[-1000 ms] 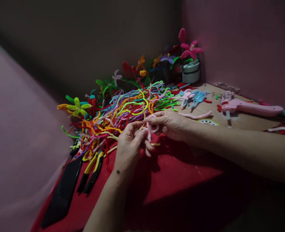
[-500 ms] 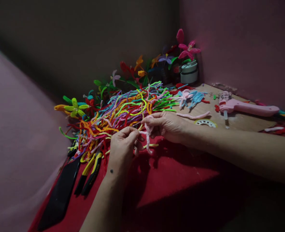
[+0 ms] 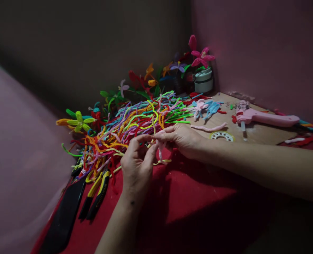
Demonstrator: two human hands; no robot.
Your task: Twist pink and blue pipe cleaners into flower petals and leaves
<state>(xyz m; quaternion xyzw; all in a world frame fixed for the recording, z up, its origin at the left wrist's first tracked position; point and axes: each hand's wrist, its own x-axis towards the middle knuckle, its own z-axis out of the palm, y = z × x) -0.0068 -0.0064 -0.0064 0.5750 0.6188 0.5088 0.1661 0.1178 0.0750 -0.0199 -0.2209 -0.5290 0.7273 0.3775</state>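
Observation:
A pale pink pipe cleaner, bent and partly looped, hangs between my hands above the red table cover. My right hand pinches its upper part between thumb and index finger. My left hand is curled close against it from the left, index fingertip meeting the right fingertips and thumb lower down. The fingers hide much of the pipe cleaner. Just behind my hands lies a heap of multicoloured pipe cleaners. One cream strand lies on the cover beneath the pink piece.
Yellow-black pliers and a black flat object lie at left. A pink glue gun rests on cardboard at right, near a white-yellow spool. Finished pipe-cleaner flowers and a grey-green container stand behind.
My left hand has turned and its index finger has risen to the right fingertips. The pink pipe cleaner's left-reaching end is now hidden. The view has shifted slightly.

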